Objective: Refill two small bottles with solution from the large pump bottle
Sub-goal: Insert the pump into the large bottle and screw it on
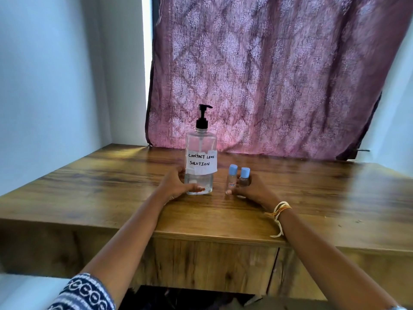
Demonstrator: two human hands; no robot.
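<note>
Wooden desk [312, 198] is seen from above and in front; a patterned purple curtain [279, 74] hangs behind its far edge, with pale walls to either side.

Large pump bottle [201, 157] stands upright near the middle of the desk, somewhat toward the far edge. Clear body, black pump head [203, 116], nozzle turned to the right. A white paper label [201, 161] is taped on, hand-lettered "CONTACT LENS SOLUTION". Clear liquid is visible only in the lowest part of the bottle.

Left hand [176, 183] is wrapped around the lower part of the pump bottle from its left side, thumb laid across the front near the base, fingers behind. The bottle is held and rests on the desk.

Two small bottles are placed just right of the pump bottle, upright, touching or nearly so, each with a light blue cap. The left small bottle [232, 180] carries a small label. The right small bottle [244, 179] is cupped by the right hand [252, 190], fingers curled round it from the right, thumb lying low in front of both bottles.

A thread bracelet [279, 211] is worn on the right wrist. A patterned blue-and-white sleeve [85, 294] is visible at the lower left.
</note>
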